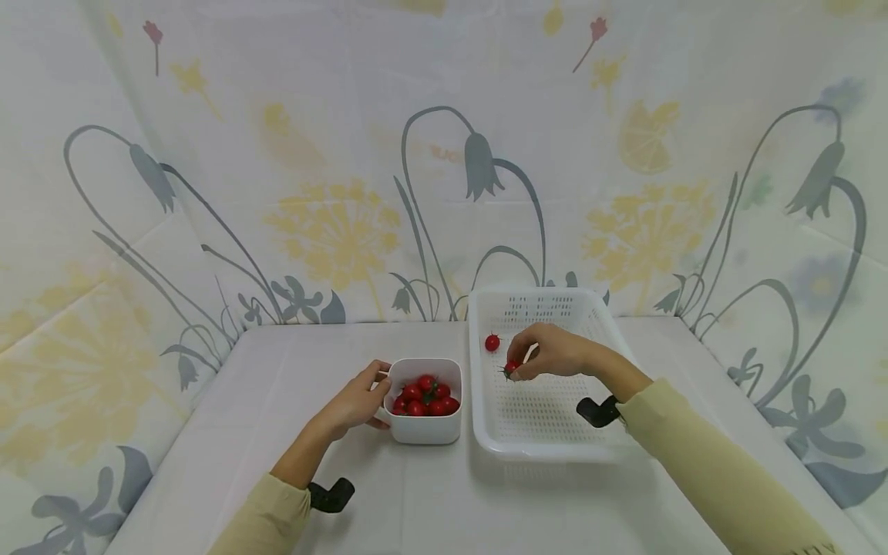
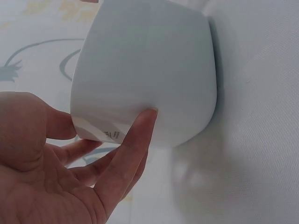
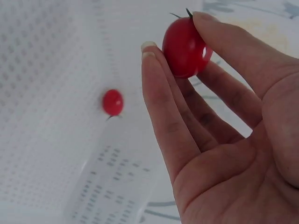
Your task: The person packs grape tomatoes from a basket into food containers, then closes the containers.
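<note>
My right hand [image 1: 555, 353] pinches a red cherry tomato [image 3: 187, 47] with green stem tips between thumb and fingers, above the white perforated basket [image 1: 486, 432]. Another cherry tomato [image 1: 492, 342] lies in that basket near its left wall; it also shows in the right wrist view. To the left stands a small white square-sided container [image 1: 425, 432] holding several cherry tomatoes [image 1: 425, 395]. The left hand [image 1: 358, 399] grips this container by its left side. In the left wrist view, the thumb is at the rim and a fingertip rests on the container's outer wall.
A white cloth covers the table [image 1: 333, 493]. Behind it hangs a curtain [image 1: 333, 154] printed with grey and yellow flowers. The container and the basket stand side by side with a narrow gap. A black wrist camera [image 1: 331, 495] sits on the left wrist, another [image 1: 598, 412] on the right.
</note>
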A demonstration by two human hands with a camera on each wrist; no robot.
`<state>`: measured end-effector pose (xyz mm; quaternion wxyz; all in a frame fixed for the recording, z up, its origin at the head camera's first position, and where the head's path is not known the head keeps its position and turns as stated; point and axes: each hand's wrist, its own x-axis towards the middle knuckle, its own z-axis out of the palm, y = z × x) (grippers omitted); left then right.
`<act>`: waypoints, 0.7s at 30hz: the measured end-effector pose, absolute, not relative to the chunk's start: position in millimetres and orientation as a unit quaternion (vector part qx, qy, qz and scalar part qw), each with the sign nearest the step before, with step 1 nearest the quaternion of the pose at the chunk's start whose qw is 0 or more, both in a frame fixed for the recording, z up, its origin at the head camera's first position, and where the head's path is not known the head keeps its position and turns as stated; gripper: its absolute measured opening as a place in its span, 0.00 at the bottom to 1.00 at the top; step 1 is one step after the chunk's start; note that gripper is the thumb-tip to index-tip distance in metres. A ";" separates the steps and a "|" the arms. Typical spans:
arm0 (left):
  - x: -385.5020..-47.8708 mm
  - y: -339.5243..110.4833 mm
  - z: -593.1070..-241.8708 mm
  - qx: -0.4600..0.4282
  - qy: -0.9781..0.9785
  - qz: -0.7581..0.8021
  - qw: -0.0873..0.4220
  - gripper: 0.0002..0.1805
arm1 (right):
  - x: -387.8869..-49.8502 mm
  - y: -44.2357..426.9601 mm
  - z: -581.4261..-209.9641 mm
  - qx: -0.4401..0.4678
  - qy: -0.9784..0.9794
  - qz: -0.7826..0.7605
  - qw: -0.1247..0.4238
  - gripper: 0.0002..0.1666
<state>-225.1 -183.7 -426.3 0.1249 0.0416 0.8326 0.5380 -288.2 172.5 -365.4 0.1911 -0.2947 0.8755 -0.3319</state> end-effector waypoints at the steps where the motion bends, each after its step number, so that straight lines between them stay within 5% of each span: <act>1: -225.0 -183.7 -426.2 0.042 0.832 0.539 0.125 0.18 | -286.5 170.7 -362.5 -0.298 0.873 -0.339 0.184 0.07; 14: -224.6 -182.8 -427.2 0.041 0.830 0.542 0.124 0.18 | -259.4 121.0 -338.8 -0.268 0.888 -0.365 0.079 0.10; 21: -225.2 -183.4 -427.4 0.041 0.831 0.541 0.123 0.17 | -245.7 77.8 -348.8 -0.241 0.894 -0.372 0.067 0.10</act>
